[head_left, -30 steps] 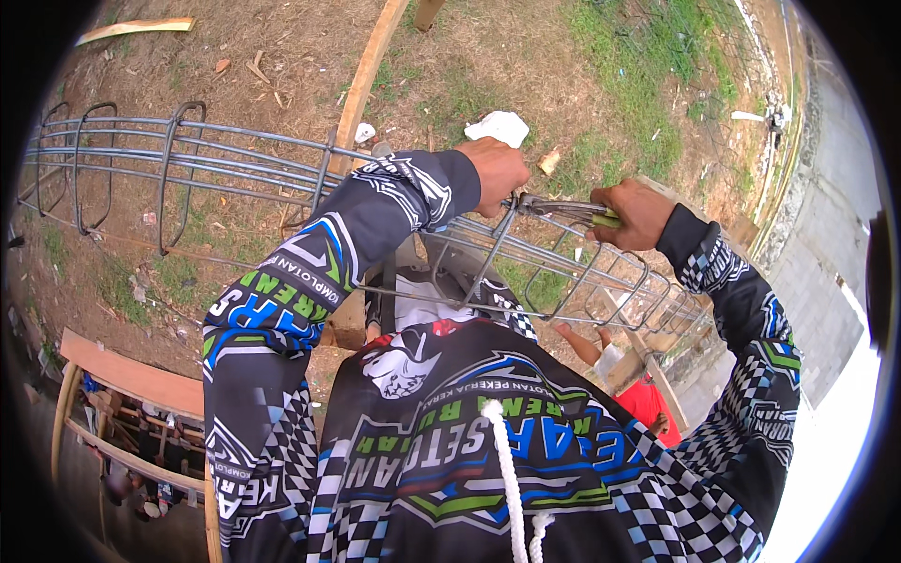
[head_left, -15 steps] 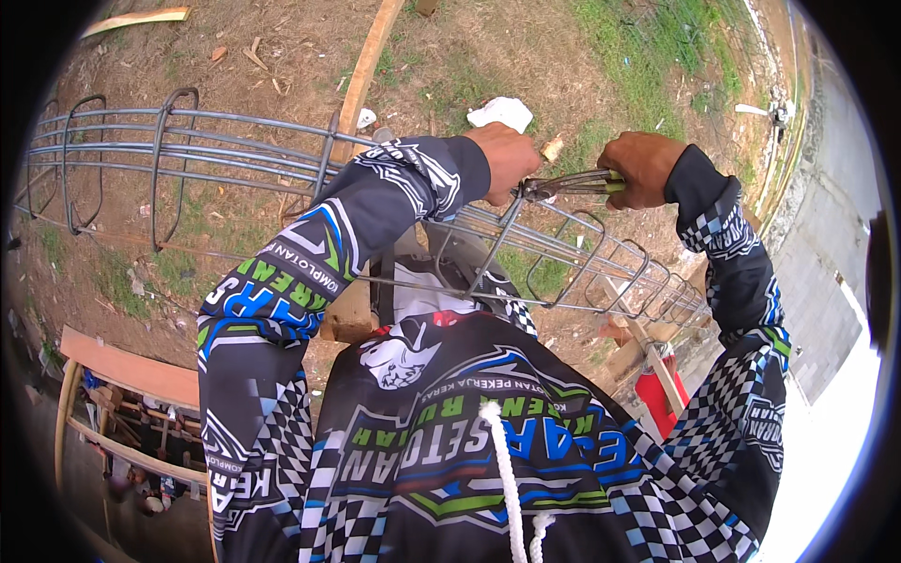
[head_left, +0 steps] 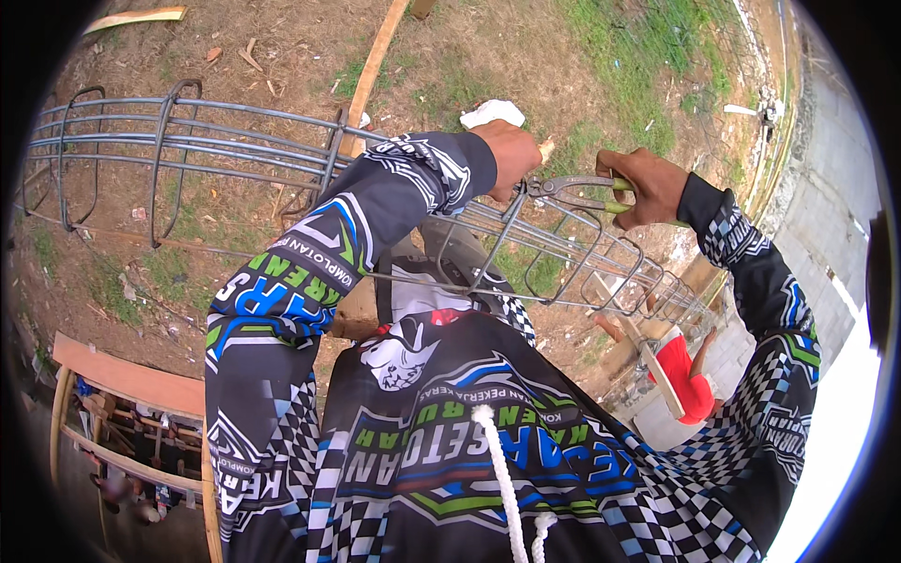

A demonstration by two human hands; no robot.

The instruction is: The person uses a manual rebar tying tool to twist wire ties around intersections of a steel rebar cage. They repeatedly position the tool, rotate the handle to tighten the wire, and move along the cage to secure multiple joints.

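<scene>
A long rebar cage (head_left: 253, 143) of steel bars and bent square stirrups (head_left: 175, 117) runs across in front of me. My left hand (head_left: 511, 159) is closed on its bars near the middle, next to a stirrup; its fingertips are partly hidden. In my right hand (head_left: 648, 190) is a pair of tower pincers (head_left: 563, 190) with green grips, the handles spread apart. The pincers' head rests at the corner of that stirrup, just right of my left hand. Any tie wire in the jaws is too small to make out.
A wooden beam (head_left: 377, 70) meets the cage's far side. A white lump (head_left: 493, 114) lies on the dirt beyond my left hand. A person in a red shirt (head_left: 682, 380) is at the lower right. Lower left stands a wooden frame (head_left: 131, 371) with people beyond it.
The pincers' handles have spread apart, and my right hand has moved slightly right and down. My left hand stays at the same joint. More of the person in red now shows.
</scene>
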